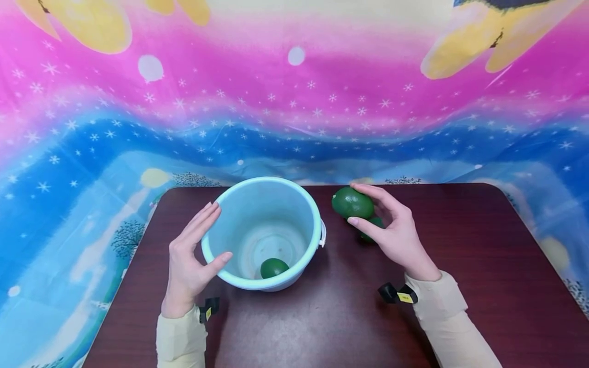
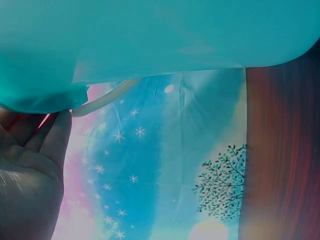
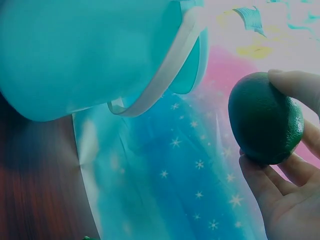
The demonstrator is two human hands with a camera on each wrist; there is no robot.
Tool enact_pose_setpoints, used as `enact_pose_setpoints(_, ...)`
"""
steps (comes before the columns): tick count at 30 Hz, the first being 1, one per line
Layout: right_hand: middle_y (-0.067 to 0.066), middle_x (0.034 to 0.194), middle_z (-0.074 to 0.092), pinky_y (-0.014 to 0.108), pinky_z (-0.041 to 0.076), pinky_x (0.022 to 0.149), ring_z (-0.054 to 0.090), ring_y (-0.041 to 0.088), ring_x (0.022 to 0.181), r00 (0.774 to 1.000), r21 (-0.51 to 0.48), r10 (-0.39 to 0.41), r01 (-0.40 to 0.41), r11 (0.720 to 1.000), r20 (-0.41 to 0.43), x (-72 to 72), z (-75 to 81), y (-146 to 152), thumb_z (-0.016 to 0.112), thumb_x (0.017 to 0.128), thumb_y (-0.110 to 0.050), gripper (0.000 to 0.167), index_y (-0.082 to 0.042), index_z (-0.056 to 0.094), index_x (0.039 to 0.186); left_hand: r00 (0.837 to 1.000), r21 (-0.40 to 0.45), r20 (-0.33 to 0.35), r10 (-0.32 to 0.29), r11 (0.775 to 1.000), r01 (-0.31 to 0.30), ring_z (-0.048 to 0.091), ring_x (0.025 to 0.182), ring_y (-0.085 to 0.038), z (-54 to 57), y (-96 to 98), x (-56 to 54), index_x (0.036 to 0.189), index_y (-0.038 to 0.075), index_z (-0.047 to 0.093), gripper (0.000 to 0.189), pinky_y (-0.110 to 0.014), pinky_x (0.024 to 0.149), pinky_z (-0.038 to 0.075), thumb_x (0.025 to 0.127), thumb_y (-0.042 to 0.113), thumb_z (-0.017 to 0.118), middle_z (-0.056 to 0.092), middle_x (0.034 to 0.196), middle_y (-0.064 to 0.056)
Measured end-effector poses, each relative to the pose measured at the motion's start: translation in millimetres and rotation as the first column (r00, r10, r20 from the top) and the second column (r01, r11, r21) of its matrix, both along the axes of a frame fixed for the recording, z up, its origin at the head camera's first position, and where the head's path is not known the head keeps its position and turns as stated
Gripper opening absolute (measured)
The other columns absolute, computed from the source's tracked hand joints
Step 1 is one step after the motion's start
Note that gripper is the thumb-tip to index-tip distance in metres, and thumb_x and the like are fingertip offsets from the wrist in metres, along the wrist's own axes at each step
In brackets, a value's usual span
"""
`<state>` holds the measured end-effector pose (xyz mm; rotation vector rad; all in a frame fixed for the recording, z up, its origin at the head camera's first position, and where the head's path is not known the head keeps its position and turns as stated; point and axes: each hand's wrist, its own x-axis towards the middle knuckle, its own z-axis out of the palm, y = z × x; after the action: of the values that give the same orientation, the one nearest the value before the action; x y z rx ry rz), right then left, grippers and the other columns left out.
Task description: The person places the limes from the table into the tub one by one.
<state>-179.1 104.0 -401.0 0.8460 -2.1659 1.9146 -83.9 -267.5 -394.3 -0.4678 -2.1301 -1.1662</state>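
Note:
A light-blue bucket point(image 1: 263, 284) stands on the table, tilted open toward me in the head view, with one green avocado point(image 1: 274, 267) at its bottom. My left hand point(image 1: 190, 255) holds the bucket's left rim, its thumb reaching over the edge; the left wrist view shows its fingers right at the rim point(image 2: 45, 102). To the right of the bucket, my right hand point(image 1: 399, 232) pinches another avocado point(image 3: 262, 117) between thumb and fingers. Behind that hand, another green avocado point(image 1: 370, 231) shows, partly hidden.
The dark red-brown wooden table point(image 1: 303, 327) has rounded far corners. A pale handle point(image 3: 155, 82) hangs at the bucket's side. Behind the table hangs a pink and blue patterned cloth point(image 1: 294, 117). Black straps point(image 1: 397, 293) with yellow labels sit at both wrists.

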Motion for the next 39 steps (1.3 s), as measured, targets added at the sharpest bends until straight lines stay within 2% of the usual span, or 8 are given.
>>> enact_pose_setpoints(24, 0.006, 0.143, 0.056, 0.037, 0.049, 0.101, 0.056, 0.031, 0.126, 1.000, -0.019, 0.010, -0.010, 1.000, 0.008, 11.7, 1.8, -10, 0.078, 0.084, 0.009, 0.065, -0.012, 0.060, 0.142, 1.000, -0.002, 0.000, 0.001, 1.000, -0.001, 0.050, 0.132, -0.047, -0.1, -2.7, 0.6, 0.129, -0.009, 0.065, 0.076, -0.025, 0.109, 0.039, 0.087, 0.053, 0.075, 0.062, 0.133, -0.026)
enact_pose_setpoints(26, 0.007, 0.143, 0.056, 0.037, 0.049, 0.101, 0.056, 0.031, 0.126, 1.000, -0.024, 0.011, -0.011, 1.000, 0.007, 11.7, 1.7, -11, 0.078, 0.083, 0.010, 0.065, -0.011, 0.060, 0.142, 1.000, -0.004, 0.002, 0.003, 1.000, -0.003, 0.050, 0.132, -0.047, -1.9, -4.0, 0.0, 0.130, -0.009, 0.065, 0.076, -0.025, 0.109, 0.039, 0.087, 0.054, 0.075, 0.062, 0.134, -0.025)
enact_pose_setpoints(28, 0.007, 0.143, 0.057, 0.037, 0.049, 0.101, 0.056, 0.032, 0.126, 1.000, -0.027, 0.014, -0.014, 1.000, 0.006, 11.9, 2.0, -12, 0.079, 0.083, 0.010, 0.065, -0.010, 0.060, 0.142, 1.000, -0.010, 0.006, 0.008, 1.000, -0.007, 0.049, 0.133, -0.044, -10.4, -9.5, -3.4, 0.131, -0.006, 0.065, 0.076, -0.026, 0.109, 0.039, 0.085, 0.054, 0.076, 0.062, 0.136, -0.022)
enact_pose_setpoints(33, 0.007, 0.143, 0.057, 0.037, 0.049, 0.101, 0.055, 0.031, 0.126, 1.000, -0.026, 0.014, -0.014, 1.000, 0.008, 12.8, 3.0, -13, 0.079, 0.083, 0.010, 0.066, -0.011, 0.060, 0.142, 1.000, -0.013, 0.005, 0.011, 1.000, -0.010, 0.050, 0.133, -0.045, -7.0, -8.1, -2.8, 0.131, -0.006, 0.065, 0.076, -0.025, 0.108, 0.039, 0.086, 0.055, 0.075, 0.062, 0.135, -0.022)
enact_pose_setpoints(35, 0.006, 0.143, 0.057, 0.037, 0.049, 0.101, 0.055, 0.031, 0.126, 1.000, -0.025, 0.013, -0.013, 1.000, 0.010, 13.3, 3.3, -13, 0.079, 0.083, 0.010, 0.066, -0.012, 0.060, 0.142, 1.000, -0.009, 0.004, 0.008, 1.000, -0.008, 0.050, 0.131, -0.048, 1.9, -2.8, 0.4, 0.129, -0.009, 0.065, 0.077, -0.024, 0.108, 0.039, 0.087, 0.055, 0.074, 0.062, 0.133, -0.026)
enact_pose_setpoints(39, 0.006, 0.143, 0.057, 0.038, 0.049, 0.101, 0.056, 0.031, 0.126, 1.000, -0.027, 0.014, -0.013, 1.000, 0.015, 14.0, 3.6, -14, 0.079, 0.083, 0.009, 0.066, -0.013, 0.060, 0.142, 1.000, -0.007, 0.009, 0.004, 1.000, -0.004, 0.050, 0.132, -0.047, 1.1, -3.4, 0.2, 0.130, -0.008, 0.065, 0.077, -0.025, 0.109, 0.039, 0.087, 0.055, 0.075, 0.062, 0.134, -0.025)
